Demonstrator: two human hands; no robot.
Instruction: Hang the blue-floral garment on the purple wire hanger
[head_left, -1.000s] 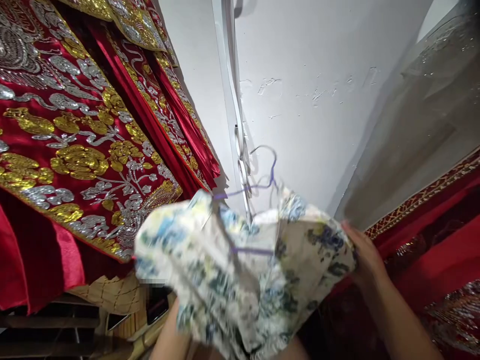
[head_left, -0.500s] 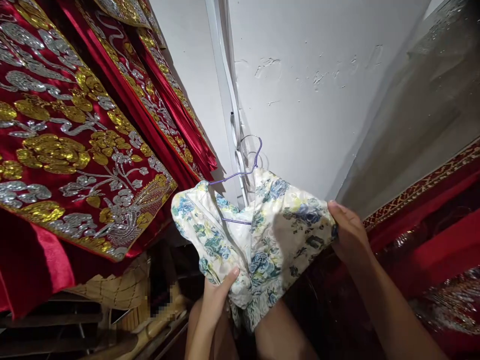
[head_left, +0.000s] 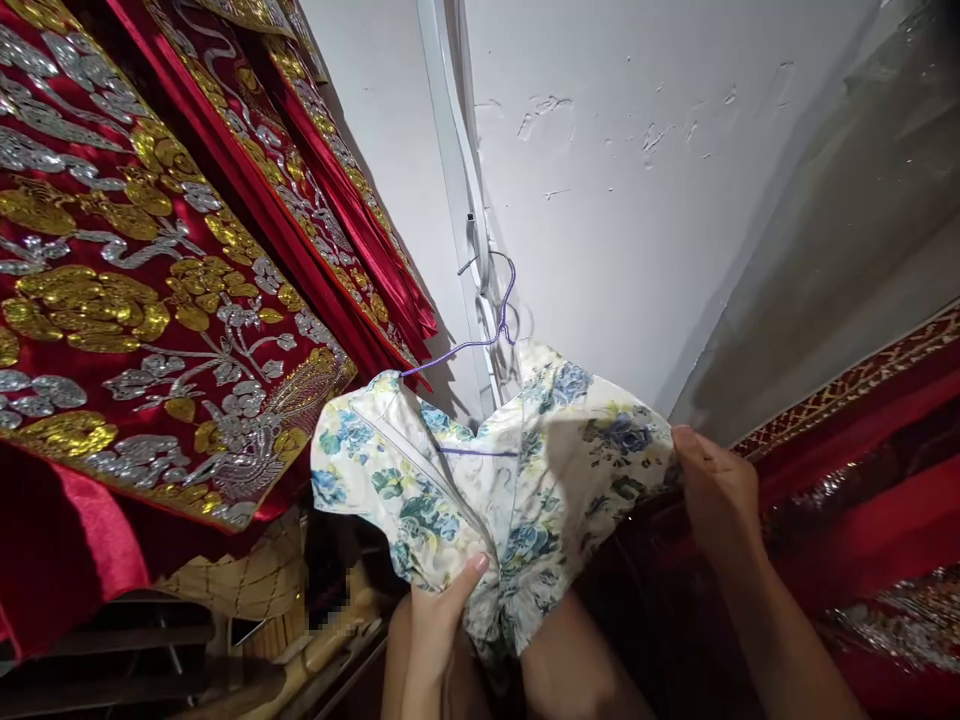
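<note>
A white floral top (head_left: 555,430) with blue and green flowers hangs spread out in front of me. A thin purple wire hanger (head_left: 459,350) sits inside its neckline, the hook sticking up near a pale strip on the wall. With the thumb on the front of the cloth, my left hand (head_left: 442,615) grips the top low at the middle; its other fingers are behind the fabric. At the far right my right hand (head_left: 716,480) pinches the edge of the sleeve and holds it stretched outward.
Red garments with gold and silver sequin flowers (head_left: 97,310) hang on the left. A white wall (head_left: 585,230) stands behind, with a pale vertical strip (head_left: 457,150). Red cloth with a patterned border (head_left: 847,380) lies at right. Wooden pieces (head_left: 300,670) are at lower left.
The left side of the top has spread further left and its sleeve opened out. My right hand has moved slightly right and down with the sleeve edge. The hanger has tilted and turned.
</note>
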